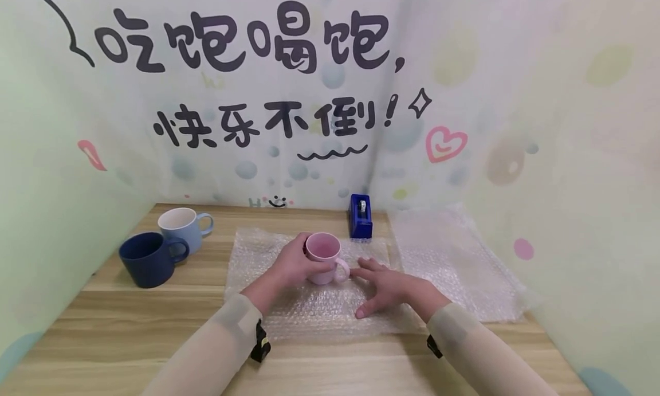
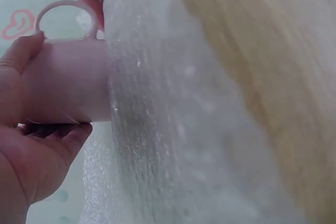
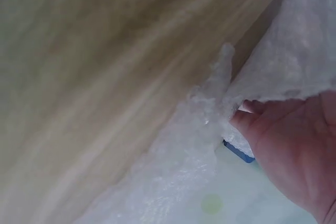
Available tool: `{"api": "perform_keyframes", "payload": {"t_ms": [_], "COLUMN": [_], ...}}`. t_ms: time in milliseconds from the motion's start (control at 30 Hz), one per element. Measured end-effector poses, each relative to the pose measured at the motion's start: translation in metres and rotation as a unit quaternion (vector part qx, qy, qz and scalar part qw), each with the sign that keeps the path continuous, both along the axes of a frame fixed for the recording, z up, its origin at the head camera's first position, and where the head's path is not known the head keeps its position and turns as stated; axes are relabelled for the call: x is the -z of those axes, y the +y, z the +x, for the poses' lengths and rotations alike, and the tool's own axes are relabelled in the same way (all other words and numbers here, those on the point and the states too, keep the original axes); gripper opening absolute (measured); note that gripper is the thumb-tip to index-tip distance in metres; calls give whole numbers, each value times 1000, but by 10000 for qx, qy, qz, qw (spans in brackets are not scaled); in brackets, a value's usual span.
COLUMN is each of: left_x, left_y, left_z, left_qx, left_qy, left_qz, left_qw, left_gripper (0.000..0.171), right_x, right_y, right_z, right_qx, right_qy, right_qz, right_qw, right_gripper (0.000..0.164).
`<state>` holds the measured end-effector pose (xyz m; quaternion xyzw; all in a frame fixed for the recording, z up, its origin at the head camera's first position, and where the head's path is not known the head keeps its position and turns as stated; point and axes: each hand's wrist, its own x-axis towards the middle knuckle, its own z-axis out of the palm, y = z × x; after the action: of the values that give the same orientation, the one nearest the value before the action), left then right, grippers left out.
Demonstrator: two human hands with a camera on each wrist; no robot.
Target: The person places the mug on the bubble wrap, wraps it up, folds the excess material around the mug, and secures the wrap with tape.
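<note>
A pink mug (image 1: 323,257) stands upright on a sheet of bubble wrap (image 1: 319,316), its handle pointing right. My left hand (image 1: 293,263) grips the mug's body from the left, thumb on the near side and fingers round the far side; the left wrist view shows the same mug (image 2: 68,80) between thumb and fingers. My right hand (image 1: 384,287) lies spread on the bubble wrap just right of the mug handle, fingers extended. In the right wrist view, the right hand (image 3: 294,145) is beside a raised edge of bubble wrap (image 3: 294,61).
A dark blue mug (image 1: 148,264) and a light blue mug (image 1: 188,235) with a white inside stand at the left of the wooden table (image 1: 154,338). Behind the wrap is a blue tape dispenser (image 1: 361,218). More bubble wrap (image 1: 454,270) lies at the right. A printed curtain (image 1: 330,178) closes off the back.
</note>
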<state>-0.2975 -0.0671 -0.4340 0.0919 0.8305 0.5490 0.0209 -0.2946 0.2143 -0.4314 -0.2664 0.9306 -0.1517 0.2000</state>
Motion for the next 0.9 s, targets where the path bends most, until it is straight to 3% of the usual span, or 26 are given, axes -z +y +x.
{"api": "perform_keyframes", "payload": {"t_ms": [133, 200, 300, 367, 467, 600, 667, 833, 900], "left_x": [1, 2, 3, 3, 2, 1, 1, 0, 1], "left_y": [0, 0, 0, 0, -2, -3, -4, -4, -4], "left_z": [-1, -2, -2, -2, -2, -2, -2, -1, -2], "left_qx": [-180, -172, -173, -170, -164, -113, -89, -100, -108], "left_qy": [-20, -24, -9, -1, 30, 52, 45, 81, 106], "left_qz": [-36, -79, -110, -90, -82, -111, -114, -146, -151], "left_qw": [9998, 9998, 9998, 9998, 9998, 9999, 9999, 9998, 9998], "left_gripper": [77, 78, 80, 80, 79, 77, 77, 77, 77], "right_x": [-6, -10, -17, -20, -23, -24, -24, -27, -31], "right_y": [0, 2, 2, 0, -5, -9, -9, -6, -8], "right_z": [-5, -10, -20, -27, -36, -44, -46, -44, -43], "right_qx": [0, 147, 850, 1491, 2239, 2663, 2726, 2664, 2586], "right_qy": [-72, 202, 889, 1112, 864, 422, 431, 325, 143], "right_qz": [-163, -287, -354, -285, -139, -356, -611, -1750, -2266], "right_qw": [9998, 9993, 9918, 9821, 9707, 9623, 9592, 9473, 9389], "right_gripper": [99, 90, 83, 86, 105, 111, 97, 39, 30]}}
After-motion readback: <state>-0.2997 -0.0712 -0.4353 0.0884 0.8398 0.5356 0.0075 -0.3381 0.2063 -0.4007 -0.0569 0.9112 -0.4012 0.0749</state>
